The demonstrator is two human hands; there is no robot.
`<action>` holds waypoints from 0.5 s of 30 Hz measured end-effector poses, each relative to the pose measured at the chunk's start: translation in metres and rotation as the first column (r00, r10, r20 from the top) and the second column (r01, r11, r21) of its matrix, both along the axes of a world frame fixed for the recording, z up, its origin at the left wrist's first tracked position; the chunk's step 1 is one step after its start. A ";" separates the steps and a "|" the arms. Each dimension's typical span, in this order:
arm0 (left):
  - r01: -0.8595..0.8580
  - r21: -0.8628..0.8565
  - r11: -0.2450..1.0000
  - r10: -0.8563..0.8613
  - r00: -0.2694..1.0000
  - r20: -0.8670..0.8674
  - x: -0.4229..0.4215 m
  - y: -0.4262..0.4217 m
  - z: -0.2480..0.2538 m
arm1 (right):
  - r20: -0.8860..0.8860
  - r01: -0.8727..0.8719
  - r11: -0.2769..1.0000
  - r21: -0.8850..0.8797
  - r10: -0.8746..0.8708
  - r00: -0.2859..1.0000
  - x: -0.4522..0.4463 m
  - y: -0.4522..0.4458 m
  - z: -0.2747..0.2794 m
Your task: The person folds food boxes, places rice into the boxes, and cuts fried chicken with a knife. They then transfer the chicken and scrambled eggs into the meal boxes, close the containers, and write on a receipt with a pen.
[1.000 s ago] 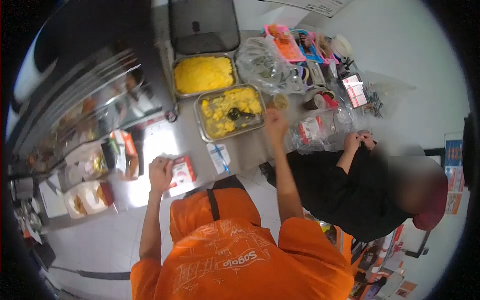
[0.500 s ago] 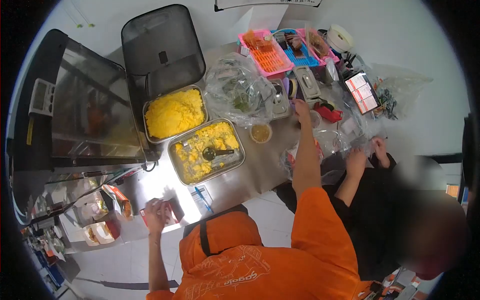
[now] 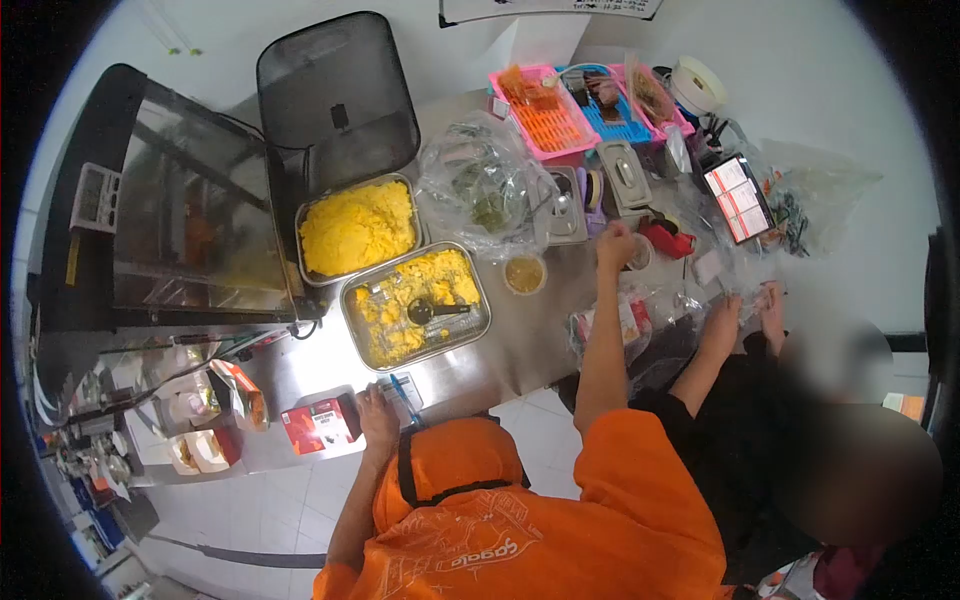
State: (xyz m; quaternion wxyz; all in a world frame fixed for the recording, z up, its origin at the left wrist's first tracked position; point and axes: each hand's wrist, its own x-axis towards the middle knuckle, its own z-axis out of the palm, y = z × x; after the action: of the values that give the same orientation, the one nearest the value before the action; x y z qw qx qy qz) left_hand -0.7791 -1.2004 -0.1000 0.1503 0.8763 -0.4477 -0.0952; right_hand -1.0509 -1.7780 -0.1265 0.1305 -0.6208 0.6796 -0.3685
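My left hand rests at the counter's front edge with its fingers extended, between a red and white box and a paper slip with a blue pen on it. My right hand is closed near a small clear cup, below the purple item; anything in its fingers is too small to make out. To its left stands a cup of pale brown contents. A metal tray holds crumbled yellow food and a black scoop.
A fuller tray of yellow food stands by a dark cabinet. Behind are a clear bag of greens, a lidded metal container and coloured baskets. At right, a person in black handles clear plastic.
My left hand has moved right, off the red and white box to beside the paper slip. My right hand has drawn back slightly from the purple item toward the small clear cup.
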 end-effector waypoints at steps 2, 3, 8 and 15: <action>-0.039 0.021 0.999 0.040 0.998 -0.041 -0.006 -0.004 0.001 | 0.162 0.022 0.999 0.049 -0.029 0.986 0.005 -0.009 -0.003; -0.054 0.036 0.998 0.056 0.996 -0.063 -0.008 -0.004 0.003 | 0.222 -0.053 0.993 0.106 0.028 0.975 0.004 -0.010 -0.006; -0.214 0.032 0.976 0.214 0.940 -0.265 -0.013 -0.005 -0.007 | 0.500 -0.305 0.929 0.209 0.166 0.850 0.016 -0.007 0.026; -0.225 0.060 0.972 0.232 0.910 -0.343 -0.011 -0.007 0.004 | 0.881 -0.253 0.960 0.122 0.013 0.474 0.013 0.014 0.014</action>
State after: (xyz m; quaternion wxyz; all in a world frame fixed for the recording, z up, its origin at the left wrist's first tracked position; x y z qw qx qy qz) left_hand -0.7897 -1.2073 -0.0959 0.2285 0.8933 -0.3076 -0.2348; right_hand -1.0384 -1.7642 -0.1127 0.5578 -0.3790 0.5065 -0.5373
